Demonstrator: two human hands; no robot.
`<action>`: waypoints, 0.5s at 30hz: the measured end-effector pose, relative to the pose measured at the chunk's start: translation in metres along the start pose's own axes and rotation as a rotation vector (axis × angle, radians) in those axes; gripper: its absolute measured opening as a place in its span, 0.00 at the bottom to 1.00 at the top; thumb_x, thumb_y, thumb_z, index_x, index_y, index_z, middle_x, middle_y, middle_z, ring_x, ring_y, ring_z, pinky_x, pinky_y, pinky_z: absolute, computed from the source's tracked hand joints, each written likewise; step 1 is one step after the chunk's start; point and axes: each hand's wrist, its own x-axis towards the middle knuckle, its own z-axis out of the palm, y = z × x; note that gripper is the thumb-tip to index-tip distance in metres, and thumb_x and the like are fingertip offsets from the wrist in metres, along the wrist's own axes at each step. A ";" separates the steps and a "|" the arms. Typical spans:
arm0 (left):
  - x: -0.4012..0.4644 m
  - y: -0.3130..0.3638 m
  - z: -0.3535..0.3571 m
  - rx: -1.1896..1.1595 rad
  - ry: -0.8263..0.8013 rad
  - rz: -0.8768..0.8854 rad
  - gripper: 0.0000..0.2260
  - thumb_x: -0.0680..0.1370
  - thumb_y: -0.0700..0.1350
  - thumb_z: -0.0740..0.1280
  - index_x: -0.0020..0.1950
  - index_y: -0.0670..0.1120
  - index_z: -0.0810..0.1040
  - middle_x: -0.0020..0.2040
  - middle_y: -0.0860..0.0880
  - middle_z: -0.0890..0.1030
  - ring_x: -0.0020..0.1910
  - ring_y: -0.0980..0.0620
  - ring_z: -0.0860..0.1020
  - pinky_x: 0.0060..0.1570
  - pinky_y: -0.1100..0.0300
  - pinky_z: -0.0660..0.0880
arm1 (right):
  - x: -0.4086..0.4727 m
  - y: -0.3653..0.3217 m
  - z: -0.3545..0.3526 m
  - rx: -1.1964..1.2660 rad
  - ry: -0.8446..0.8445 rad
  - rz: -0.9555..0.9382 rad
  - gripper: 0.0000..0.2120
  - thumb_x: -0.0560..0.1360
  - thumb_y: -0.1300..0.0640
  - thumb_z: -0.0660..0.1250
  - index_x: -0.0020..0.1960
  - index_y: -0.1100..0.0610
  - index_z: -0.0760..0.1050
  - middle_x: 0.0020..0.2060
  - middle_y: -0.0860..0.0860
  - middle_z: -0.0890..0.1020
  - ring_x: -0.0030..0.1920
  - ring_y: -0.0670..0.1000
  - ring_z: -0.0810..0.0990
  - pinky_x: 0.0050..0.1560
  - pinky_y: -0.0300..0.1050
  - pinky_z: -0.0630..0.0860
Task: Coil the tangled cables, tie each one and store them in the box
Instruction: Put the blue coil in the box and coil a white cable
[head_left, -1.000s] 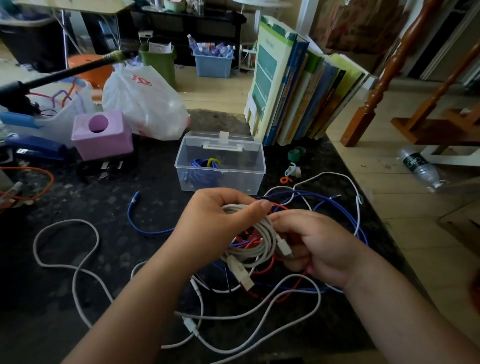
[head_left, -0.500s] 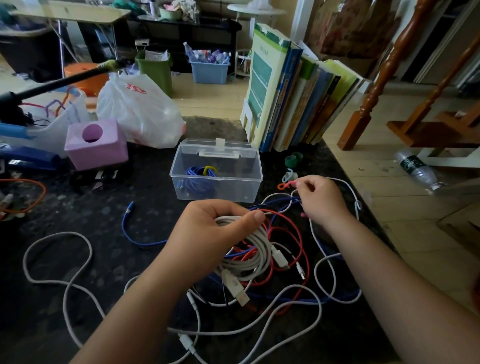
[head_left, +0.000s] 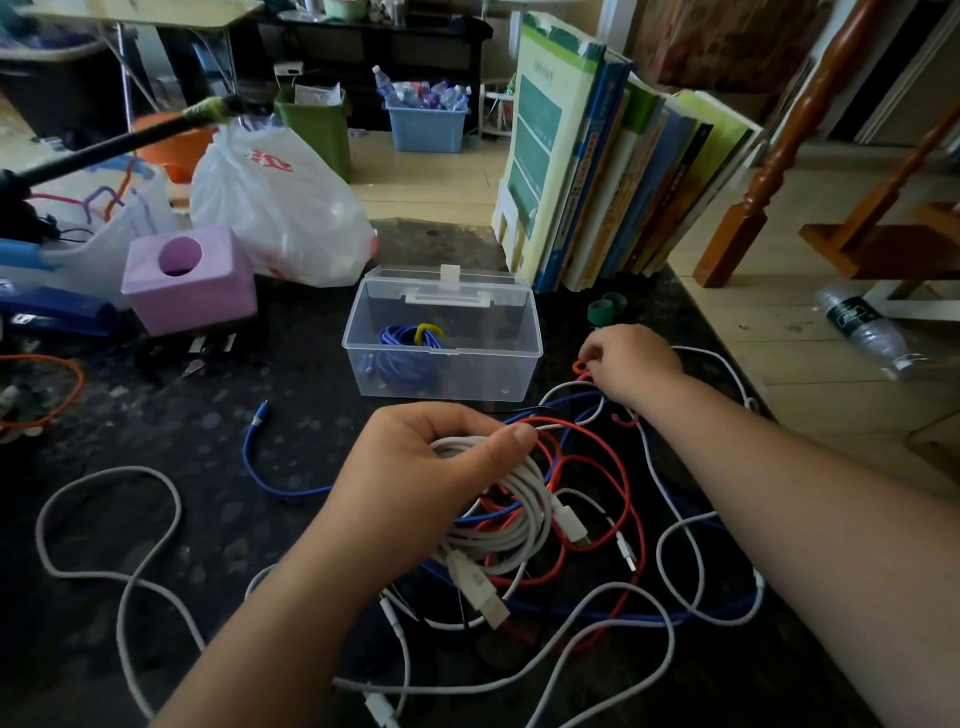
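Your left hand (head_left: 415, 483) grips a coiled white cable (head_left: 511, 512) above the worktop (head_left: 218, 441); your right hand (head_left: 631, 364) pinches an orange tie (head_left: 580, 366) beside the open box (head_left: 441, 338). Tying seems next: bring the tie over. Loose red, blue and white cables (head_left: 587, 525) tangle beneath, likely to snag.

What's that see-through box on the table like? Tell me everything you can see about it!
The box looks like clear plastic, rectangular, with rounded corners. Its hinged lid stands open at the back and has a white clasp. It sits upright on the dark table, beyond the cable tangle and in front of the books. Inside lies one coiled blue cable tied with a yellow tie. Neither hand touches it.
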 end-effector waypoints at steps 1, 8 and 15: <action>0.000 0.000 0.000 0.000 -0.001 0.002 0.11 0.68 0.59 0.72 0.38 0.52 0.86 0.35 0.51 0.85 0.28 0.62 0.78 0.29 0.70 0.73 | 0.000 -0.003 -0.002 -0.039 -0.030 -0.008 0.09 0.78 0.56 0.68 0.54 0.45 0.83 0.52 0.48 0.82 0.51 0.53 0.80 0.46 0.46 0.78; 0.001 -0.003 0.000 -0.014 -0.022 0.008 0.12 0.68 0.60 0.72 0.38 0.53 0.86 0.36 0.51 0.86 0.32 0.59 0.81 0.32 0.69 0.74 | 0.005 -0.011 -0.002 -0.173 -0.103 -0.032 0.09 0.81 0.55 0.64 0.58 0.52 0.81 0.52 0.53 0.79 0.52 0.57 0.79 0.51 0.52 0.79; 0.003 -0.005 -0.004 -0.055 0.058 -0.022 0.15 0.65 0.64 0.72 0.38 0.53 0.86 0.36 0.49 0.86 0.33 0.53 0.81 0.35 0.60 0.78 | -0.001 -0.008 -0.006 0.126 0.162 -0.138 0.07 0.81 0.54 0.60 0.52 0.56 0.75 0.50 0.53 0.75 0.51 0.56 0.76 0.46 0.49 0.75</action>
